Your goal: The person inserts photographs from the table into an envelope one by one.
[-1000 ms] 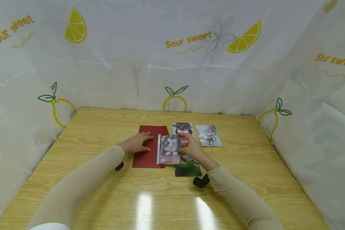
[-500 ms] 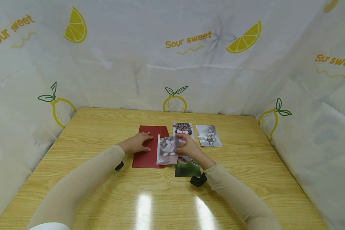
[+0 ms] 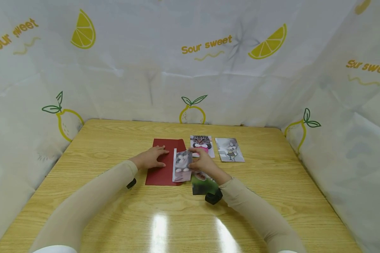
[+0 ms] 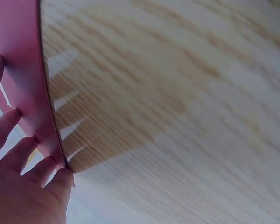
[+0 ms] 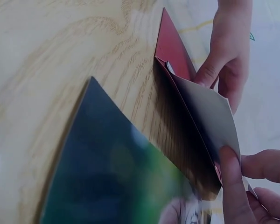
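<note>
A red envelope (image 3: pixel 159 177) lies on the table, with a white strip (image 3: pixel 174 165) along the right part of it. My left hand (image 3: pixel 149 158) rests on the envelope with fingers spread, its fingertips along the red paper in the left wrist view. Between thumb and fingers my right hand (image 3: pixel 206 163) pinches the right edge of a cat photo (image 3: pixel 182 168). The photo's left part goes in at the strip and is hidden. Seen from the right wrist, the photo (image 5: pixel 207 105) stands tilted and slightly bowed at the envelope's opening.
Below my right hand lies a photo with a green background (image 3: pixel 204 186), partly covered by the hand. Behind it is a tabby cat photo (image 3: pixel 202 140), and further right a pale grey photo (image 3: pixel 229 150). A lemon-print cloth (image 3: pixel 152 91) hangs around the wooden table (image 3: pixel 272 168).
My right hand has moved left with the cat photo, and less of the photo shows right of the white strip. The left hand and the envelope have stayed in place.
</note>
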### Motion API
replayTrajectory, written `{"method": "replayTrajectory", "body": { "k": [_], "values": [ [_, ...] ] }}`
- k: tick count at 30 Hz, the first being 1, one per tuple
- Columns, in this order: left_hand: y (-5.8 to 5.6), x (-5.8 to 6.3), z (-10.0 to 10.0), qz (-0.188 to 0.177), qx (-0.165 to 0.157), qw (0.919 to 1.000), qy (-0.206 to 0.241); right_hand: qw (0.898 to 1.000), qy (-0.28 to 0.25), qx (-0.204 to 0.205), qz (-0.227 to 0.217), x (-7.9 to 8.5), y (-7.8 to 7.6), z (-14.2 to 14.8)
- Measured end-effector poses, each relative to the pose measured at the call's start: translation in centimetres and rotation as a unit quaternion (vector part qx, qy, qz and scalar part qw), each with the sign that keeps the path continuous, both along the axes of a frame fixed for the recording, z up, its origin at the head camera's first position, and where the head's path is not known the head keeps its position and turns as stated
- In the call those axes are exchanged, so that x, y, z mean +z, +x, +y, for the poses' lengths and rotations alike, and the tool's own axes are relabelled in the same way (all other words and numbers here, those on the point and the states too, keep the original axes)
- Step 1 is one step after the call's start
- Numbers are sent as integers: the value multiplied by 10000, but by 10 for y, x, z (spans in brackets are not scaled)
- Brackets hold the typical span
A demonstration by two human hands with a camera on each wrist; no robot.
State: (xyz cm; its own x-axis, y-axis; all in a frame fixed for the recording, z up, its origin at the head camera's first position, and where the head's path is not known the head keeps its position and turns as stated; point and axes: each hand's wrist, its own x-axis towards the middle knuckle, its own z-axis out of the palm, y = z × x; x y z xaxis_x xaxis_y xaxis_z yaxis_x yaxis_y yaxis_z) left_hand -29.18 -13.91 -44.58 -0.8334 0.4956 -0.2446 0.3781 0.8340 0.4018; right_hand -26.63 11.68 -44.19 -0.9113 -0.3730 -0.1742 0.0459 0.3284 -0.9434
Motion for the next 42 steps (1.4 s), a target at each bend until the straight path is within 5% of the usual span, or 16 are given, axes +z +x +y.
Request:
{"method": "replayTrajectory", "body": {
  "k": [26,42],
  "values": [
    [1,0,-2,-35,-14,10000,-47,9987,443,-257,-62,1,-7,-20],
    [0,-1,-1,-20,1,10000,-14,9974,438,-536,213,2,6,-11]
  ]
}}
